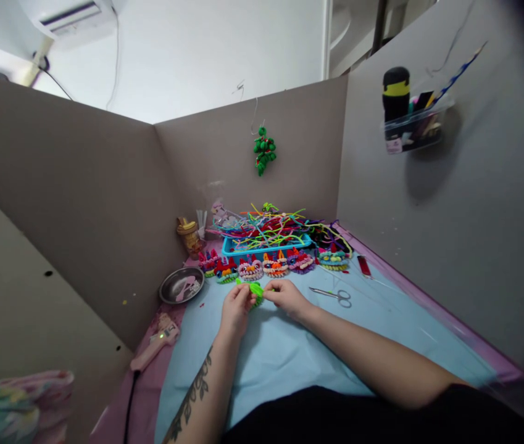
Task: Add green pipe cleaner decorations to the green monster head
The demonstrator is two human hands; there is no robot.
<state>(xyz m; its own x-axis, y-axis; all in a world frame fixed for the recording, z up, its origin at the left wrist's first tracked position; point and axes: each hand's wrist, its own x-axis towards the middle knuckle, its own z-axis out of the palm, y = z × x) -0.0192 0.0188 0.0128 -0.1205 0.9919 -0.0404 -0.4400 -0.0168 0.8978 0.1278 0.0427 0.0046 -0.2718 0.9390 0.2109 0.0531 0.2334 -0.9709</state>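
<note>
Both hands meet low over the pale blue mat [289, 357] on the worktop [432, 311]. The left hand [236, 306] and the right hand [288, 296] pinch a bright green fuzzy pipe-cleaner piece [256, 290] between them, fingers [274, 289] closed narrowly on its 2 sides. Just behind it stands a row of multicoloured pipe-cleaner figures [274, 266]. Small silver scissors [336, 295] lie near the right hand, and a round metal bowl [181, 285] sits well to the left.
</note>
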